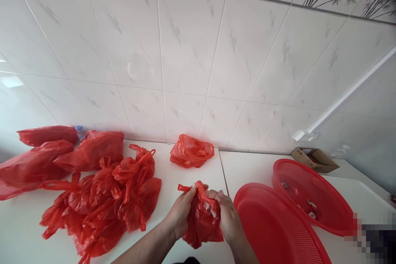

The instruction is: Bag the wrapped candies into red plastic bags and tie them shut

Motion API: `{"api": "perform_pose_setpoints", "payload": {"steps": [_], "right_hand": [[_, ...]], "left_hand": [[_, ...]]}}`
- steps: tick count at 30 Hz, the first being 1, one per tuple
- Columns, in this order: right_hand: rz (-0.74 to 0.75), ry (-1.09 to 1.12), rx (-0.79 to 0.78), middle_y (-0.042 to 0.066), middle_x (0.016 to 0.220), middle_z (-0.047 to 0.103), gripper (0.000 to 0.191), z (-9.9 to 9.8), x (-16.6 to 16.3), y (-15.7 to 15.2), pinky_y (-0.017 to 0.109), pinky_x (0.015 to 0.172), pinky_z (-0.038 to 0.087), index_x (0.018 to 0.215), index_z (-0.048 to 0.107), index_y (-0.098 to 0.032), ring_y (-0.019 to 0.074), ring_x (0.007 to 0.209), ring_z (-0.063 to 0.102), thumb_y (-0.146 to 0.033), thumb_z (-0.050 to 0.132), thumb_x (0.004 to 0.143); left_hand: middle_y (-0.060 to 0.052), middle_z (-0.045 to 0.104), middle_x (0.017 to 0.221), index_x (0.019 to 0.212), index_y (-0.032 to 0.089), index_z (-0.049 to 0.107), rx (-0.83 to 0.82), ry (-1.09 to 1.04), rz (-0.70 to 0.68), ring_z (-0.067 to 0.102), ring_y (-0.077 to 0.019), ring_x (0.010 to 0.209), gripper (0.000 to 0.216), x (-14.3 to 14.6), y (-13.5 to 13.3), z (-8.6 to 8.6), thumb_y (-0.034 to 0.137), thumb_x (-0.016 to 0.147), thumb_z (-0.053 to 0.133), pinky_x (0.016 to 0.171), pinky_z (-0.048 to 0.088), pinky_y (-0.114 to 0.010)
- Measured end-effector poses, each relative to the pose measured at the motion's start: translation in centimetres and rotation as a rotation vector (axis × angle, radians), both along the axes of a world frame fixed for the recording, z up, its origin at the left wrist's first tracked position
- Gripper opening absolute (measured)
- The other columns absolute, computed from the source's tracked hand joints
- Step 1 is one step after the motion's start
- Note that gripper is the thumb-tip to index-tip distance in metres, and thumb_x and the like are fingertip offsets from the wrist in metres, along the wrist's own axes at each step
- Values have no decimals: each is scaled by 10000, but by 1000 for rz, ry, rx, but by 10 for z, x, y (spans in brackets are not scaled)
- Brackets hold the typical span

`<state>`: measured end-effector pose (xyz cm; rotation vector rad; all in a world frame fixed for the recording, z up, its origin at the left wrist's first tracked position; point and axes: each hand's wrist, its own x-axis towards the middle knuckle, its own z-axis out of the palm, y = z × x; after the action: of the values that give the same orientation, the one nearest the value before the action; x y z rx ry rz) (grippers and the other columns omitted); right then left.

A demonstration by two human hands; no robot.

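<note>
Both my hands grip one crumpled red plastic bag (200, 218) just above the white table (173, 181). My left hand (182, 210) pinches its upper left part with the fingers closed. My right hand (227, 216) is closed on its right side. The bag bunches between the two hands and hangs down below them. A separate small red bag (191, 151) lies on the table behind my hands, near the wall.
A heap of several red plastic bags (102, 198) covers the table's left, with fuller red bags (34, 161) behind it. Two red mesh baskets (278, 222) (312, 194) sit at the right. A small cardboard box (315, 159) stands by the tiled wall.
</note>
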<state>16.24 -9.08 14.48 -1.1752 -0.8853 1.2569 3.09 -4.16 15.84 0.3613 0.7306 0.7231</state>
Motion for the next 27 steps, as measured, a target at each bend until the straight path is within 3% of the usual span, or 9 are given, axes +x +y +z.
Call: {"api": "perform_pose_setpoints", "payload": {"steps": [3,6,12,18,24,27], "right_hand": [[112,-60,8,2,795,624,260,10,1,1,272,695,454,960,675,-220,141,723,551,-424,664,799],[103,-112,-14,-15,841,614,379,17,-1,5,284,708,473,1132,595,-279,157,774,571,-328,692,768],[-59,-255,-85,-14,714,622,111,1,-9,18,276,613,449,808,624,-228,166,687,560,-314,656,746],[-121,-374,-83,-26,642,617,97,0,-14,20,259,573,399,704,621,-216,144,623,530,-257,562,769],[-16,-93,-105,-7,711,672,159,4,-7,18,249,558,402,845,695,-210,118,570,518,-211,583,732],[35,117,-104,29,843,717,206,4,0,15,275,680,467,916,710,-200,142,687,597,-236,657,721]], "left_hand": [[-94,745,821,956,130,672,30,-13,17,707,-228,813,235,-3,2,4,340,885,597,809,519,-335],[-93,743,837,946,131,671,87,-4,27,704,-233,817,263,-7,2,6,372,840,659,800,522,-337],[-50,715,773,834,153,663,210,42,41,681,-190,753,263,-10,-3,6,415,814,684,725,511,-273],[-70,717,801,813,145,672,251,47,-18,672,-210,778,299,-9,-8,5,443,804,684,704,502,-275],[-78,731,818,900,146,706,243,55,-15,676,-220,779,316,-15,-5,-2,448,819,663,729,506,-289],[-77,732,844,947,150,714,301,86,-25,670,-215,761,341,-20,-4,-3,462,821,652,703,508,-283]]}}
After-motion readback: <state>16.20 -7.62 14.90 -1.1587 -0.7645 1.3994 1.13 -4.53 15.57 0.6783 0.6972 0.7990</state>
